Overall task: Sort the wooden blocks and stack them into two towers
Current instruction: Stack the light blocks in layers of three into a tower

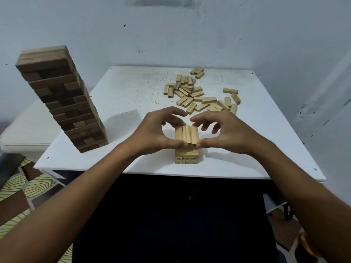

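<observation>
A tall tower of dark brown blocks (62,99) stands on the left side of the white table (133,95). Near the front edge rises a short stack of light wooden blocks (187,157). Its top layer is three light blocks (187,134) lying side by side. My left hand (157,132) pinches that layer from the left, thumb at the near end and fingers at the far end. My right hand (224,131) pinches it from the right the same way. Several loose light blocks (197,93) lie scattered at the back right.
A white cushioned seat (28,133) stands left of the table, behind the dark tower. A pale wall closes in the back and right. Patterned flooring (20,188) shows at lower left. Bare tabletop lies between the dark tower and the light stack.
</observation>
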`<state>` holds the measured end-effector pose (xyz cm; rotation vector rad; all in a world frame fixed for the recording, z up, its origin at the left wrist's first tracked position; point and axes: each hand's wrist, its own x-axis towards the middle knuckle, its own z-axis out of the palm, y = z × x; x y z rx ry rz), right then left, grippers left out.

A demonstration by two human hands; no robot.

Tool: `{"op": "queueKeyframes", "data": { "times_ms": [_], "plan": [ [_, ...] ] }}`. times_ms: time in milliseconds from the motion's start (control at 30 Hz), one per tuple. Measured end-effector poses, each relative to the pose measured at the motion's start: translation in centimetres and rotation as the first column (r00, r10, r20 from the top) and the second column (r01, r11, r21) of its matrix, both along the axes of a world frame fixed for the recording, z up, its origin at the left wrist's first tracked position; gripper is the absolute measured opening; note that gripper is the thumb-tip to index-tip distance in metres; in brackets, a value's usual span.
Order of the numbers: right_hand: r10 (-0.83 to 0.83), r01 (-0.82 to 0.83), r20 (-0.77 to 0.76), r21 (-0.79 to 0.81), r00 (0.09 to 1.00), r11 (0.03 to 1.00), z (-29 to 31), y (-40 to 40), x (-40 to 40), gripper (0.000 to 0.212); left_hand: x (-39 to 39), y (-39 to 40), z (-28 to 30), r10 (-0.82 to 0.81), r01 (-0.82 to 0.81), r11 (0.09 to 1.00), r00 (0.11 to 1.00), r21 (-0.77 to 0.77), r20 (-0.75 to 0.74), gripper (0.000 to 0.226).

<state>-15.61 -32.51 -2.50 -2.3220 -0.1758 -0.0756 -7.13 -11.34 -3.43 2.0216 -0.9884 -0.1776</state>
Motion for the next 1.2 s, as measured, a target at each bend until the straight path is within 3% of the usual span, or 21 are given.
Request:
{"op": "queueKeyframes", "data": {
  "times_ms": [1200],
  "plan": [
    [-0.010, 0.010, -0.062, -0.010, 0.998, 1.000, -1.1, 0.8, -1.1, 0.058, -0.8, 0.7, -1.8, -0.015, 0.015, 1.000, 1.000, 0.010, -0.021, 0.066]
  ]
}}
